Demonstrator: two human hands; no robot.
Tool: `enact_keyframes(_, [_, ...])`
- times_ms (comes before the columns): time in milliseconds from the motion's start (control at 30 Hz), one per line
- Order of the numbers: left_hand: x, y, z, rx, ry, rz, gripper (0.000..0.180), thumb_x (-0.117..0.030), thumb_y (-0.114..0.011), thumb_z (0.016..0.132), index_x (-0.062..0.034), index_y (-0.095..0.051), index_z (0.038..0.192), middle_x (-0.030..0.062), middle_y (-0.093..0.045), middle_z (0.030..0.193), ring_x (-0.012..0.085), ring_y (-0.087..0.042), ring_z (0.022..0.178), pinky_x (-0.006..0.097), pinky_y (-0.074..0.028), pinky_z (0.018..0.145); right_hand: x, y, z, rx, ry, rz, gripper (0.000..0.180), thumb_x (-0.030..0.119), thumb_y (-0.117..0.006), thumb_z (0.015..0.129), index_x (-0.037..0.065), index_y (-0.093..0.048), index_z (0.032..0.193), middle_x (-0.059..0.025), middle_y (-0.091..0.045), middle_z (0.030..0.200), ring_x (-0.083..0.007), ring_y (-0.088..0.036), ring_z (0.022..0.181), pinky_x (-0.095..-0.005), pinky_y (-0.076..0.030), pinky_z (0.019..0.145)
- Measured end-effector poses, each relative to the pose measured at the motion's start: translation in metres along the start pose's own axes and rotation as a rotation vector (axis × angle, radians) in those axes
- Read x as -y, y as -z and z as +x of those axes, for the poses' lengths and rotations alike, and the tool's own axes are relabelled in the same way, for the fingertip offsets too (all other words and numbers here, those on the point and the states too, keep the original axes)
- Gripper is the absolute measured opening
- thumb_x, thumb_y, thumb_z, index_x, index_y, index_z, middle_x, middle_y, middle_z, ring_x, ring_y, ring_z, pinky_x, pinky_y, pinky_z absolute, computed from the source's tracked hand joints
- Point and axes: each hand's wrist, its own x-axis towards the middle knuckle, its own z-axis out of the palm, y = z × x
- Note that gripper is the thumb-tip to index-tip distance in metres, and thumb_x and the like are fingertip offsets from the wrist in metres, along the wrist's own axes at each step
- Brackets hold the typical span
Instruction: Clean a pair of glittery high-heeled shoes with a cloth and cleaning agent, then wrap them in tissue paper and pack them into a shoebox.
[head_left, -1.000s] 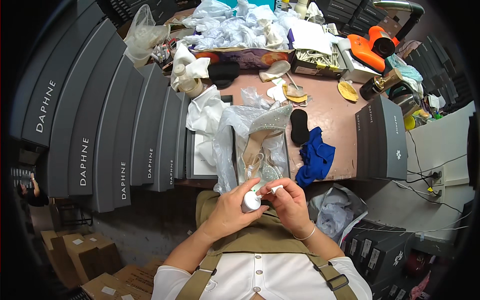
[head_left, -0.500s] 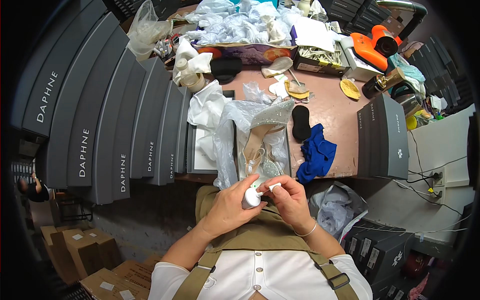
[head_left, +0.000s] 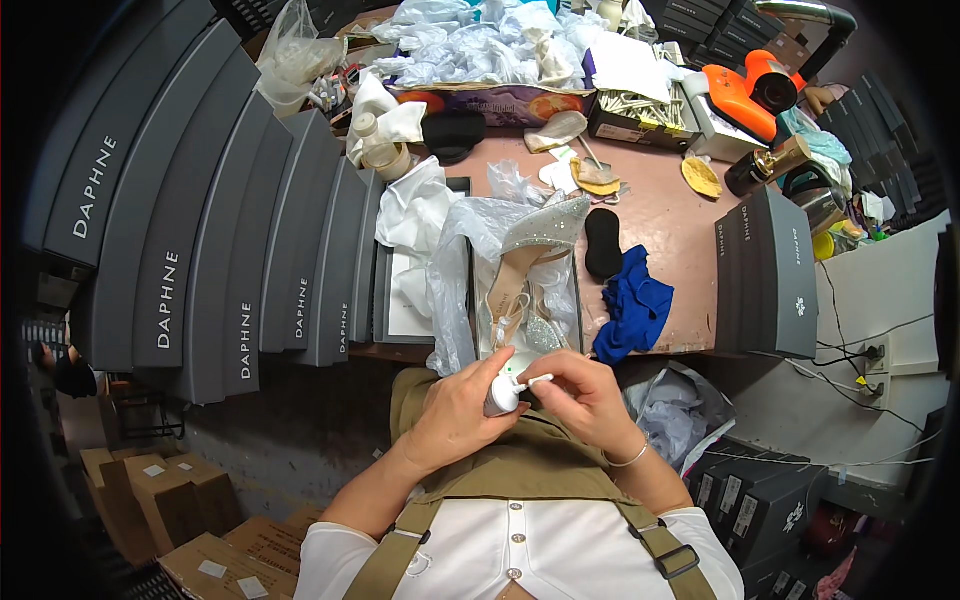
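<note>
Low in front of my body, my left hand (head_left: 458,418) is wrapped round a small white bottle (head_left: 501,396), tilted with its narrow tip toward the right. My right hand (head_left: 588,402) pinches a small white piece (head_left: 541,380) against or very near that tip; its exact shape is mostly hidden by the fingers. Just beyond both hands, an open shoe box (head_left: 574,325) holds a pair of glittery silver heeled sandals (head_left: 545,228) amid crumpled tissue (head_left: 455,270). One sandal lies higher, its strap and pale insole showing.
Tall stacks of dark grey shoe boxes (head_left: 215,230) line the left; more boxes (head_left: 768,270) stand at right. A blue cloth (head_left: 636,305) and black sponge-like pad (head_left: 603,243) lie beside the open box. Behind are a carton of tissue (head_left: 490,105) and an orange tool (head_left: 740,98).
My right hand has shifted slightly, bringing the small white piece closer to the bottle's tip, its fingers more curled. The left hand keeps its hold on the bottle.
</note>
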Motion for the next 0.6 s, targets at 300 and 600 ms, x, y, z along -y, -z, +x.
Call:
enact_keyframes(300, [-0.007,-0.007,0.013,-0.250,0.056,-0.833,0.081,-0.017,-0.075,0.081,-0.0010,-0.027,0.144,0.0107,-0.055,0.115,0.0182,-0.060,0.086,0.029,-0.050,0.078,-0.015,-0.015,0.003,-0.016,0.223,-0.135,0.093,0.031,-0.078,0.076,0.004,-0.023,0.146,-0.0235,-0.026,0.147,-0.0326,-0.023,0.139,-0.0385,-0.034,0.105])
enact_keyframes(600, [-0.011,-0.030,0.067,-0.470,-0.192,-1.138,0.054,-0.020,-0.069,0.087,0.0017,-0.044,0.130,0.0130,-0.052,0.124,0.0206,-0.051,0.113,0.034,-0.040,0.099,-0.054,0.077,0.033,-0.375,-0.091,0.112,0.038,0.020,-0.065,0.086,0.003,-0.050,0.117,-0.0026,-0.057,0.095,-0.0095,-0.055,0.088,-0.0253,-0.047,0.073])
